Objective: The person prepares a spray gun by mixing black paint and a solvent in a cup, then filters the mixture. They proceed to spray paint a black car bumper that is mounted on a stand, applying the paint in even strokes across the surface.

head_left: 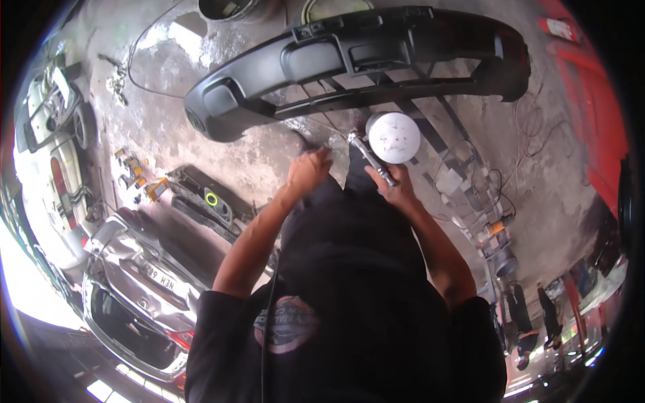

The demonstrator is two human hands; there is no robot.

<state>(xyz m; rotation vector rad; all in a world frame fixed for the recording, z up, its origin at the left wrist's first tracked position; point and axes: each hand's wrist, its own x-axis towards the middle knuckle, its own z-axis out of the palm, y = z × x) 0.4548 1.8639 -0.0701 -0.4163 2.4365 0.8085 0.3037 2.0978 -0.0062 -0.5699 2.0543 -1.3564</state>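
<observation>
My right hand (398, 187) is wrapped round a silver spray gun (368, 154) in front of my legs. A round cup with a white, dark-specked lid (394, 138) sits at the gun, seen from above. My left hand (310, 169) is held to the left of the gun, its fingers curled; what lies in them, if anything, is hidden. Beyond both hands a long black car bumper (312, 60) is raised above the floor, apart from the gun. Dark bars of a stand (433, 127) show under its right part.
A silver car (144, 269) with its rear open stands at the lower left. Black car parts (211, 201) and yellow-labelled containers (156, 189) are on the floor at left. Thin hoses (531, 127) lie coiled at right, near a red vehicle (591, 114). People (521, 322) stand at lower right.
</observation>
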